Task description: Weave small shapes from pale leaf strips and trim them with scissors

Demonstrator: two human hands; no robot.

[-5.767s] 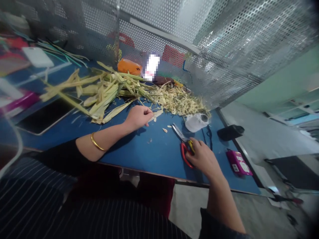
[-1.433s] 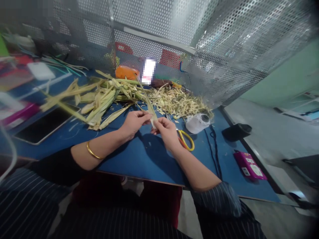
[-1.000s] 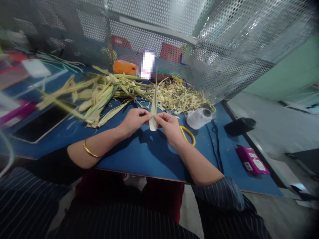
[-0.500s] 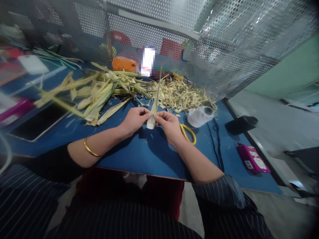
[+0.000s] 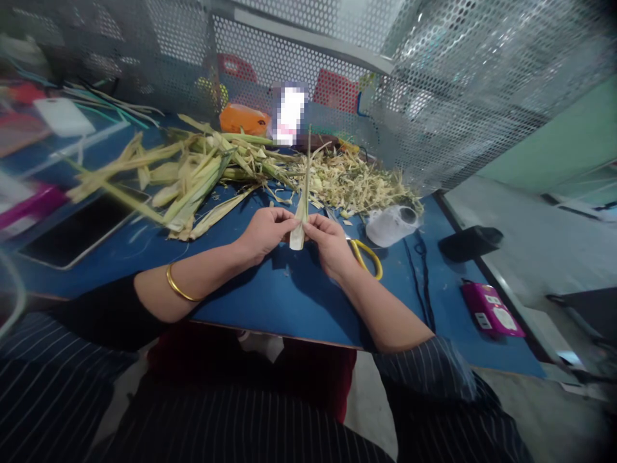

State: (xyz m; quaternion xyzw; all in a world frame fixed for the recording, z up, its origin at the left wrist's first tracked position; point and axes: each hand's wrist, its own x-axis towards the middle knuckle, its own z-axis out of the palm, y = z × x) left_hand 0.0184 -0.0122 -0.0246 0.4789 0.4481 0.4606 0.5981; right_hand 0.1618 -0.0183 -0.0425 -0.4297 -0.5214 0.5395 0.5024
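Observation:
A narrow pale-green leaf strip (image 5: 301, 212) stands upright above the blue table (image 5: 289, 302), pinched from both sides. My left hand (image 5: 265, 233) grips its left edge near the lower end, fingers closed. My right hand (image 5: 330, 241) pinches the right edge, fingers closed too. Just beyond my right hand lie yellow-handled scissors (image 5: 369, 257), partly hidden by it. A gold bangle (image 5: 178, 289) sits on my left forearm.
Long green and yellow leaves (image 5: 193, 177) and a heap of shredded cuttings (image 5: 357, 183) cover the far table. A white tape roll (image 5: 390, 225), black case (image 5: 470, 243), pink box (image 5: 491, 312), dark tablet (image 5: 77, 228) and orange packet (image 5: 243, 119) lie around. Perforated metal screens (image 5: 434, 77) enclose the back.
My right hand let go of the scissors and joined the left on the leaf strip. The strip was raised from slanted to upright; over the last second it barely moves.

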